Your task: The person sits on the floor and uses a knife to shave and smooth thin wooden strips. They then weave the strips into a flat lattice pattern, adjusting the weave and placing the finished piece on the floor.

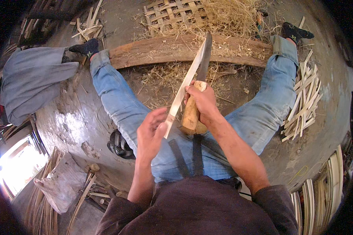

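Note:
I sit on the ground with legs spread in blue jeans. My right hand [203, 102] grips the thick wooden handle of a long dark-bladed knife [204, 55] that points away from me. My left hand [151, 131] pinches the near end of a pale bamboo strip [186, 84]. The strip runs up along the blade's left edge, touching it, toward a brown wooden log [153, 53] lying across between my feet.
A pile of cut bamboo strips [304, 105] lies by my right knee. A woven bamboo mat [172, 13] and straw shavings [231, 17] sit beyond the log. A grey cloth [29, 80] is at left, a dark object [119, 144] under my left thigh, and more strips [335, 176] at lower right.

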The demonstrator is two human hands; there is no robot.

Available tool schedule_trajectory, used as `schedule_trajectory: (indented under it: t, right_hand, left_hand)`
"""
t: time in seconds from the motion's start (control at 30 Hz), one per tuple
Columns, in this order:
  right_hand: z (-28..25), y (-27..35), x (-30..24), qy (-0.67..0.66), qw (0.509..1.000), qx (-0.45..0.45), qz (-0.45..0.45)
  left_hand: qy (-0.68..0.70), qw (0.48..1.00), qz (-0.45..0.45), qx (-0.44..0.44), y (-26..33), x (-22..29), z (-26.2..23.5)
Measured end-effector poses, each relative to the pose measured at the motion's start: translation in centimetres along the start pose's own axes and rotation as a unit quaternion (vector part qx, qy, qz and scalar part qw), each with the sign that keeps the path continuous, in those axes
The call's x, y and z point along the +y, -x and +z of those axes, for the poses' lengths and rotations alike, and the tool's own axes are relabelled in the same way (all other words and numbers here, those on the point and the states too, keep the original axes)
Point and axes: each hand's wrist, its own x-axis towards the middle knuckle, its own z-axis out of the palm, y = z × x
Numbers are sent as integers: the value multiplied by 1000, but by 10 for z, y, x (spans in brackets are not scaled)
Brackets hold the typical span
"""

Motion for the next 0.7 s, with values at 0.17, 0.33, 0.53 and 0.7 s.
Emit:
schedule_trajectory:
  t: [0.17,0.33,0.53,0.7]
  right_hand:
    - [28,9,-9,-132,989,-21,59]
    - [51,21,-9,-140,987,-24,71]
    - [52,5,-16,-71,993,-78,55]
    - [31,27,-29,75,993,-42,-80]
  left_hand:
    - [50,988,127,76,39,14,-8]
    - [-47,932,288,213,19,20,-2]
    - [68,926,313,200,-19,47,13]
    - [127,937,288,148,-37,66,6]
